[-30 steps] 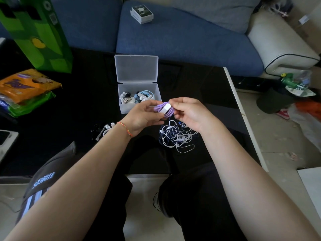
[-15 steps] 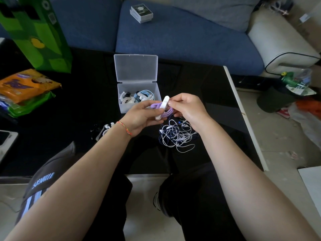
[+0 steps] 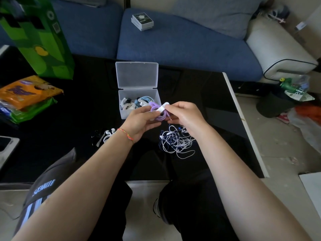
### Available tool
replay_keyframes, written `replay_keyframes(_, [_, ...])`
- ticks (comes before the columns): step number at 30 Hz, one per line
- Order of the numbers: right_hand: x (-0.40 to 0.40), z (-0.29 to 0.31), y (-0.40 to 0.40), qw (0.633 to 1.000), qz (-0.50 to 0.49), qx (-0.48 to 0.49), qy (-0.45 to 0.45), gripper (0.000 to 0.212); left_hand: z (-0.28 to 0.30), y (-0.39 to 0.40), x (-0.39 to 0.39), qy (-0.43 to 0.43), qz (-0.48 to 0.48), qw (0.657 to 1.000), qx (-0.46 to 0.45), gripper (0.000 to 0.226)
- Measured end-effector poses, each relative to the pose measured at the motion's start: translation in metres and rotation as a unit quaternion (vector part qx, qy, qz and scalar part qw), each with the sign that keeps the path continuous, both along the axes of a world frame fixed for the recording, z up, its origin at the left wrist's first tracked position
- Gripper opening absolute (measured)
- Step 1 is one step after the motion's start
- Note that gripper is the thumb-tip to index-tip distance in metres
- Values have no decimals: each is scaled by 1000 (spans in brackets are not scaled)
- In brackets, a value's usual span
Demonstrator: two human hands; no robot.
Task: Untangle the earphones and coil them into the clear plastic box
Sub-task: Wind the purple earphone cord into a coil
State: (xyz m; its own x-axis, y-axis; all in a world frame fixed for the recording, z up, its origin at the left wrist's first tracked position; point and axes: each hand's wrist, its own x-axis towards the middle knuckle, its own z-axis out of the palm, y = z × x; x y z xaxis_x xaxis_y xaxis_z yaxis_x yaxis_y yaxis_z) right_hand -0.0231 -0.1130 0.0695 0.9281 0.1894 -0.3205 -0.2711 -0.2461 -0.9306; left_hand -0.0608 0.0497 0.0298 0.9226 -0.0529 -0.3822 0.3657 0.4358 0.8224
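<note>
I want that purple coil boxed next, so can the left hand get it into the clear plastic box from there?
Probably yes: the left hand holds the purple earphone coil right beside the open clear plastic box, lid back, though coils already fill part of it.

— What's this person wearing?
— Bare forearms, a thin red-orange woven bracelet [image 3: 125,135] on the left wrist, black trousers [image 3: 196,202].
— Shoes?
— One dark shoe [image 3: 157,208], at six o'clock.

A: Any readable text?
B: Barely; grey garment [image 3: 43,186] has pale blue capitals, upside down, illegible; orange snack bag [image 3: 27,92] shows a purple logo, unreadable; green bag [image 3: 40,39] carries a QR-like square.
</note>
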Motion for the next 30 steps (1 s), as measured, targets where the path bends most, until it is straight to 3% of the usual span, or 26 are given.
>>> replay_keyframes(7, [4,-1,-5,998,32,-63,1,22,0,3,0,-9,13,1000,-11,35])
replay_keyframes(12, [9,3,-10,997,34,-74,3,25,2,6,-2,-43,-29,998,22,41])
replay_keyframes(15, [8,8,-14,990,99,-103,-10,16,3,13,-2,-57,-38,996,58,48])
replay_keyframes(18, [3,12,-13,986,104,-119,-56,7,4,15,-3,-68,-38,994,72,44])
replay_keyframes(21, [2,13,-10,987,68,-100,-102,5,9,17,-1,3,-14,1000,21,34])
replay_keyframes(24, [0,14,-6,988,60,-76,-120,10,13,23,0,116,-28,993,7,43])
replay_keyframes(30, [-1,10,1,991,90,-43,-95,16,8,23,1,72,2,997,-8,16])
